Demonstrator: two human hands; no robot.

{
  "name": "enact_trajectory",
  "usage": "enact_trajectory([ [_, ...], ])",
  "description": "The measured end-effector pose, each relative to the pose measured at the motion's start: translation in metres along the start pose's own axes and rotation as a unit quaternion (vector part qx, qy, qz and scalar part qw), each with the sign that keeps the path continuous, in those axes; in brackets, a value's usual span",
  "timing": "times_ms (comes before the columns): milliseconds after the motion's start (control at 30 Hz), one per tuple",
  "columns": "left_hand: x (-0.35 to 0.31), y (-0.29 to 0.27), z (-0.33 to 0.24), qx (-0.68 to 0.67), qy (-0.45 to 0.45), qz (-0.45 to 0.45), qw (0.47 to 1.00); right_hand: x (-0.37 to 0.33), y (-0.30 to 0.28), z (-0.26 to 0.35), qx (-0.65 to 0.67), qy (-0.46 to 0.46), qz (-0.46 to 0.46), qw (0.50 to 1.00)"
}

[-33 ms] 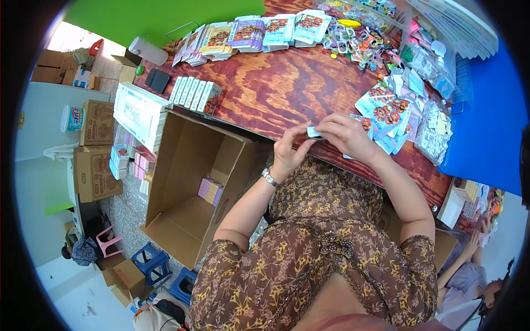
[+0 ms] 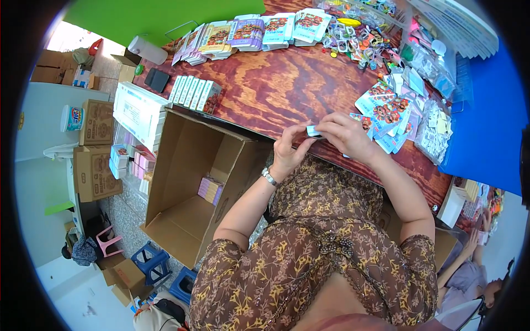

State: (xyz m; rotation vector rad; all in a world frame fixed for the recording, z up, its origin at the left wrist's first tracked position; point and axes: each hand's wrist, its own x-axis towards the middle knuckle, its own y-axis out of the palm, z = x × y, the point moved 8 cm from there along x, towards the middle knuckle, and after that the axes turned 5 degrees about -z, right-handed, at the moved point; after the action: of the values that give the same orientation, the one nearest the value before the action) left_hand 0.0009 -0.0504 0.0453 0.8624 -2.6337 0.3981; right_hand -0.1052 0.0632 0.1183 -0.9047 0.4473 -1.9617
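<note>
My left hand and my right hand meet at the near edge of a red-brown wooden table. Together they pinch a small pale blue and white packet, held just above the table edge. A metal watch sits on my left wrist. A fanned pile of printed cards lies right beside my right hand. Clear bags of small pieces lie further right.
An open cardboard box stands on the floor at my left, with small pink boxes inside. A row of small boxes and stacks of packets line the table's far side. Another person sits at the lower right.
</note>
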Motion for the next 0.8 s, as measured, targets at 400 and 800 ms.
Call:
enact_trajectory([
  [400, -0.002, 0.002, 0.003, -0.016, 0.006, -0.009, 1.0, -0.006, 0.009, 0.019, -0.126, -0.05, -0.033, 0.99],
  [800, 0.006, 0.005, -0.027, 0.098, 0.121, 0.009, 0.988, -0.015, -0.01, 0.0, -0.026, -0.013, -0.002, 1.0],
])
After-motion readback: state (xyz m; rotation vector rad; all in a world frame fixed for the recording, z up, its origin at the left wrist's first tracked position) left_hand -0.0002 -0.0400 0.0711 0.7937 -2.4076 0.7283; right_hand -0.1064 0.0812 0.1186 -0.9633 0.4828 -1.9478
